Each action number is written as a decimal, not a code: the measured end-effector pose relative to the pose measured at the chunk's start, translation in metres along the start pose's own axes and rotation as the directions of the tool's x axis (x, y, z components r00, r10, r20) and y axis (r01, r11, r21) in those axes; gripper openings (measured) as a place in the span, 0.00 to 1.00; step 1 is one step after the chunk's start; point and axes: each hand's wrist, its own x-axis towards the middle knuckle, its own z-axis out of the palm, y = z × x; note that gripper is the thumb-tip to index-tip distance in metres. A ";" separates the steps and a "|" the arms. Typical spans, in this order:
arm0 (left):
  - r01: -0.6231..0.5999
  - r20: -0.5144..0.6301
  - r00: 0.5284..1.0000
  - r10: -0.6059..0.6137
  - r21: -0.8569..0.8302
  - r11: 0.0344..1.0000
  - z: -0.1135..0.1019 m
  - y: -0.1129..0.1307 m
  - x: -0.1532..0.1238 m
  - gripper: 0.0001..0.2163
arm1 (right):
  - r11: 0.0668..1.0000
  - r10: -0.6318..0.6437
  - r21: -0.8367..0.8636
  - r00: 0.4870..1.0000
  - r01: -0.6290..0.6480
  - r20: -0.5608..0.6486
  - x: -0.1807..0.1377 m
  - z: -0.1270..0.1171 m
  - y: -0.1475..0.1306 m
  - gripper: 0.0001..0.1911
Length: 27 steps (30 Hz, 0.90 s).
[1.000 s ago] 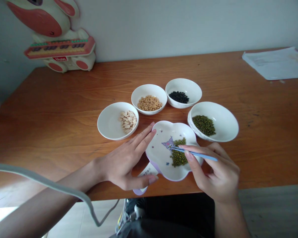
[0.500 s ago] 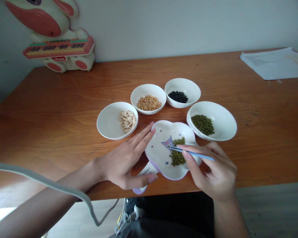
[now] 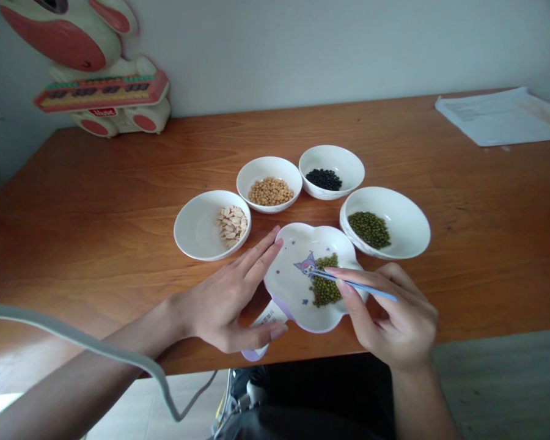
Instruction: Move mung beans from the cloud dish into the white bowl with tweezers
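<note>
A flower-shaped white plate (image 3: 284, 287) with a purple edge and a cartoon print lies near the table's front edge. Green mung beans (image 3: 326, 293) are heaped on its right half. My left hand (image 3: 231, 299) is open, its fingertips touching the plate's left rim and its thumb stretched over the plate's handle (image 3: 268, 316). Between thumb and fingers, my right hand (image 3: 392, 318) grips blue tweezers (image 3: 364, 287). Their tips point left over the beans, beside the cartoon figure; whether a bean is between them I cannot tell.
Behind the plate, white bowls hold pale flat seeds (image 3: 231, 225), soybeans (image 3: 270, 191), black beans (image 3: 324, 179) and mung beans (image 3: 370, 230). A toy piano animal (image 3: 105, 91) stands back left, papers (image 3: 504, 116) back right. A grey cable (image 3: 96, 345) crosses above my left forearm.
The whole view has shifted slightly, so the bowls and plate appear a little further left. Both hands keep nearly the same pose, and the tweezers stay over the mung beans.
</note>
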 end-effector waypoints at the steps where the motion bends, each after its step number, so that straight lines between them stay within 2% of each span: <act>1: -0.001 0.004 1.000 0.001 0.005 1.000 0.000 0.000 0.000 0.57 | 1.000 0.002 -0.009 1.000 -0.002 -0.016 -0.002 -0.001 0.000 0.22; 3: 0.005 0.016 1.000 -0.005 0.012 1.000 -0.002 0.000 -0.001 0.58 | 0.999 0.025 -0.037 0.995 -0.029 -0.093 -0.008 -0.001 0.000 0.24; 5: 0.011 0.023 1.000 -0.011 0.013 1.000 -0.003 0.001 -0.001 0.57 | 0.993 0.076 -0.066 0.964 -0.095 -0.253 -0.012 0.001 0.000 0.25; 6: 0.013 0.025 1.000 -0.013 0.012 1.000 -0.003 0.001 -0.001 0.57 | 0.988 0.109 -0.067 0.928 -0.142 -0.355 -0.014 0.003 0.000 0.24; 8: 0.016 0.029 0.999 -0.016 0.008 1.000 -0.003 0.001 -0.001 0.57 | 0.972 0.178 -0.033 0.820 -0.233 -0.544 -0.015 0.007 0.000 0.20; 9: 0.018 0.028 0.999 -0.018 0.006 1.000 -0.002 0.001 -0.001 0.57 | 0.962 0.217 -0.002 0.769 -0.273 -0.601 -0.014 0.009 0.000 0.18; 10: 0.019 0.023 1.000 -0.019 0.004 1.000 -0.002 0.000 -0.002 0.57 | 0.950 0.258 0.028 0.732 -0.310 -0.631 -0.012 0.011 0.000 0.16; 12: 0.025 0.015 1.000 -0.025 0.005 1.000 0.000 0.000 -0.002 0.56 | 0.927 0.325 0.069 0.699 -0.368 -0.637 -0.009 0.013 0.000 0.13; 16: 0.043 0.016 0.999 -0.043 0.013 0.999 0.001 0.000 -0.003 0.56 | 0.910 0.370 0.087 0.698 -0.406 -0.613 -0.005 0.013 -0.001 0.11; 27: 0.073 0.048 0.996 -0.073 0.001 0.997 0.002 0.001 -0.004 0.58 | 0.921 0.384 0.132 0.793 -0.368 -0.472 -0.019 0.010 0.002 0.14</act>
